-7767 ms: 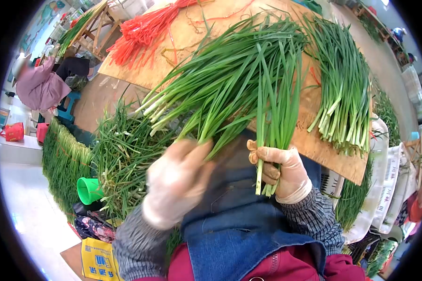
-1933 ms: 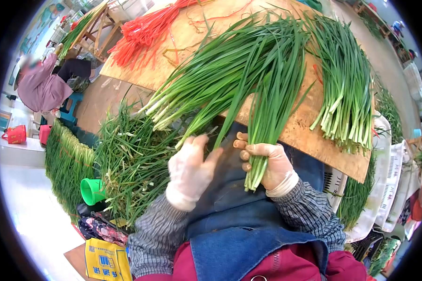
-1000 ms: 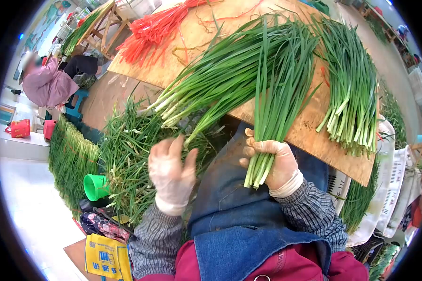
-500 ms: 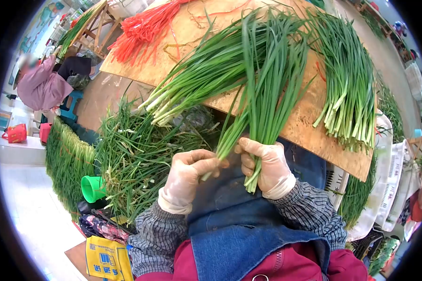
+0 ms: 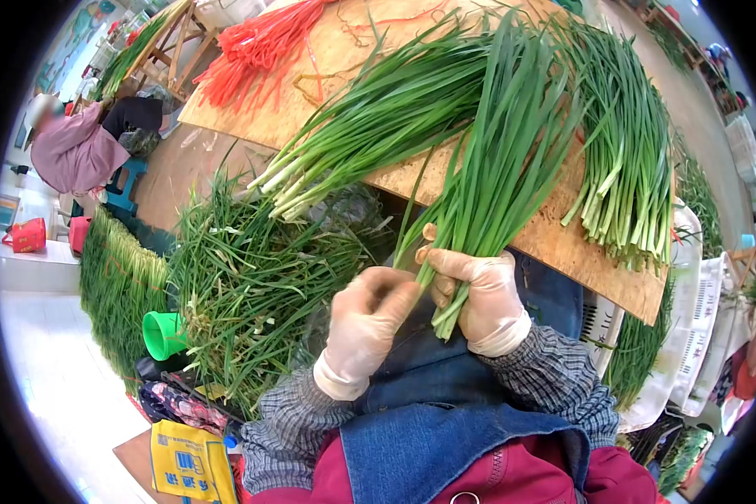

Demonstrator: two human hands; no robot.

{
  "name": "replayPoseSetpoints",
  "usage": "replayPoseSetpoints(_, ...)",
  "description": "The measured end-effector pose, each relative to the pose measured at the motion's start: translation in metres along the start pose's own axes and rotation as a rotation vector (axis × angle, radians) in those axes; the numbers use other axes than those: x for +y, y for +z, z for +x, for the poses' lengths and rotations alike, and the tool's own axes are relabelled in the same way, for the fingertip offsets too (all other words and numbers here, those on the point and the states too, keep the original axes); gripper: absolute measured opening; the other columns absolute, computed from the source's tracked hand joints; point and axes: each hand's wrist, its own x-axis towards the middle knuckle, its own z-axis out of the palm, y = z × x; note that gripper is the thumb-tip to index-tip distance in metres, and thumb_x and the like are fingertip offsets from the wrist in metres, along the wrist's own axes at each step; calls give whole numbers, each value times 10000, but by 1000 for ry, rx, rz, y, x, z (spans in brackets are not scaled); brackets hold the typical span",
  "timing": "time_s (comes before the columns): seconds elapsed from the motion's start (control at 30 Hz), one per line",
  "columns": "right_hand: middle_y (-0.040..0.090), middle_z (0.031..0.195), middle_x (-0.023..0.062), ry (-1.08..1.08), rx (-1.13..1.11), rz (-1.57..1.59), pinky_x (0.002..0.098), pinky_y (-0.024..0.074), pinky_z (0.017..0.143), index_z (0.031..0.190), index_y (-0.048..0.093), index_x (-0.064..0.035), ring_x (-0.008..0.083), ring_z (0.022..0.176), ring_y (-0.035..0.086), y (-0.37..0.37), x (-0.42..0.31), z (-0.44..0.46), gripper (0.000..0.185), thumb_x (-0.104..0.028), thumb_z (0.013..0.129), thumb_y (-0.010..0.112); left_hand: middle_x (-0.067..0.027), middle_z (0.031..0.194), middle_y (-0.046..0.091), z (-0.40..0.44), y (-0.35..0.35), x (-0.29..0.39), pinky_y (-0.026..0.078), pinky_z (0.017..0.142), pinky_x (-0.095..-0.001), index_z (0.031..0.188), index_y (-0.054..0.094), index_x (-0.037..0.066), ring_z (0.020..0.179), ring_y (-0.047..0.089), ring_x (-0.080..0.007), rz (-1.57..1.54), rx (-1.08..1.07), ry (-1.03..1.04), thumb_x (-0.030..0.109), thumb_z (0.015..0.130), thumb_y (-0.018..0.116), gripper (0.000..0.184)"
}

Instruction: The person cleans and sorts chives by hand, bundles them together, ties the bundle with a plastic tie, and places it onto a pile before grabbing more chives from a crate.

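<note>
My right hand (image 5: 483, 294), in a pale thin glove, is closed round a bundle of garlic chives (image 5: 512, 160). The white-green stem ends stick out below the fist, and the long leaves rest up over the board. Close against the left side of these stems is my gloved left hand (image 5: 370, 315). Its fingers are curled and slightly blurred; anything between them is hidden. A pile of garlic chives (image 5: 378, 109) lies on the wooden board (image 5: 244, 122), stem ends pointing lower left. Another pile (image 5: 622, 160) lies at the board's right side.
Red plastic ties (image 5: 260, 50) lie at the board's far left. Below are a heap of loose leaves (image 5: 252, 286), a green plastic cup (image 5: 165, 335) and a yellow bag (image 5: 189, 462). White crates (image 5: 689, 336) stand at right. A person (image 5: 80, 147) sits at far left.
My left hand has moved right and up against the bundle. The few stems it pinched apart now lie alongside those in my right hand. The bundle's leaves have swung to the right.
</note>
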Motion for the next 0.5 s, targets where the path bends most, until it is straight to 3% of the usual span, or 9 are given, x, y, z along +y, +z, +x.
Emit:
replayPoseSetpoints(0.03,626,794,120,7,-5,-2,225,380,446,1033,555,47,98,488,472,0,0,-1,307,7,736,623,-34,735,604,2,-2,8,412,580,-196,875,606,-18,617,519,-75,-37,-128,-148,74,843,582,100)
replayPoseSetpoints(0.1,628,801,125,19,-11,-4,225,389,449,1034,555,48,103,487,480,0,0,-1,309,6,735,622,-37,729,603,1,2,3,408,556,-201,851,609,-20,607,512,-73,-98,-86,-116,75,841,585,98)
replayPoseSetpoints(0.2,605,715,89,-44,28,38,217,390,418,946,582,44,104,456,487,2,-1,-2,237,24,719,651,-23,692,585,-3,9,-4,374,507,-204,810,612,-6,552,473,-66,-173,147,-31,80,836,594,92)
replayPoseSetpoints(0.3,601,682,80,-81,25,83,210,391,403,901,597,47,111,443,500,3,-7,-1,208,54,701,656,-6,676,573,-11,-1,-9,361,482,-194,781,619,13,534,466,-54,124,267,344,82,838,594,93)
replayPoseSetpoints(0.37,607,688,90,-104,14,103,212,395,403,902,598,52,116,443,505,1,-12,0,215,51,695,655,-5,685,580,-22,-15,-14,332,406,-173,790,593,60,489,451,-35,-45,496,401,139,863,591,108)
replayPoseSetpoints(0.4,612,695,102,-140,23,76,220,404,407,915,593,64,123,450,513,0,-18,1,229,33,696,649,-7,694,584,-27,-31,-13,324,385,-175,810,580,69,473,444,-35,23,671,374,178,884,567,132)
replayPoseSetpoints(0.43,619,716,109,-139,22,82,226,427,431,938,583,72,129,486,531,-7,-23,4,242,6,710,633,-31,718,594,-34,-56,-16,371,456,-177,833,567,51,535,481,-63,39,763,310,170,910,524,148)
replayPoseSetpoints(0.5,622,748,102,-112,27,57,261,493,500,956,547,58,130,546,551,-19,-31,10,253,-37,728,603,-34,715,593,-40,-111,-39,372,465,-207,819,579,38,533,471,-83,188,895,214,189,892,555,170)
